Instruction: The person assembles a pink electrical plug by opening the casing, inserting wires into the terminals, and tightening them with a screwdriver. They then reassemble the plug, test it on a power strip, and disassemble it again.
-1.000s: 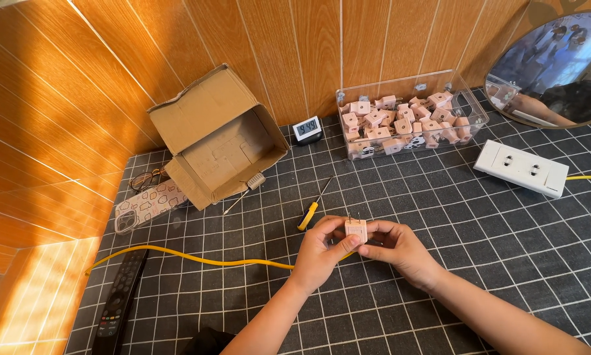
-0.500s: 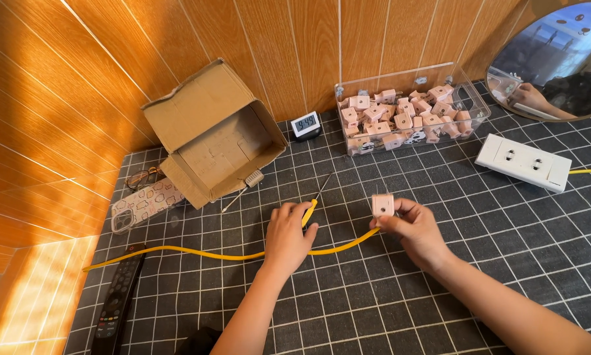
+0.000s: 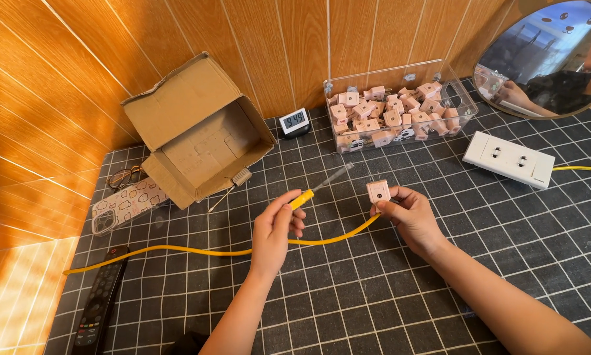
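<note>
Screwdriver: the left hand (image 3: 277, 227) has a closed grip on the yellow handle of a slim screwdriver with a clear shaft (image 3: 321, 187), lifted just above the dark grid-lined tabletop (image 3: 374, 289).
Screwdriver axis: its long axis runs diagonally, handle low and near the person, tip pointing up and to the right toward the clear box (the shaft is blurred).
Plug: the right hand (image 3: 410, 217) pinches a small pink square plug (image 3: 379, 191) between thumb and fingertips, held just right of the screwdriver tip, its flat face turned toward the camera.
Cable: a long yellow cable (image 3: 197, 251) leaves the plug, passes under both hands and trails left across the tabletop.
Change: half a second ago the left hand was flat on the tabletop over the screwdriver; now it has lifted the tool. The plug sits in much the same place.
Clear box: a transparent plastic box (image 3: 466, 108) against the wooden wall is heaped with more pink plugs (image 3: 394, 115).
Carton: an open brown cardboard carton (image 3: 197, 131) lies tipped on its side at the left; nothing can be made out inside it.
Nearby: a small digital clock (image 3: 294, 121) stands between carton and box, a white socket strip (image 3: 509, 158) lies at the right, and a black remote control (image 3: 98, 306) and a patterned phone case (image 3: 121, 204) lie at the left.
</note>
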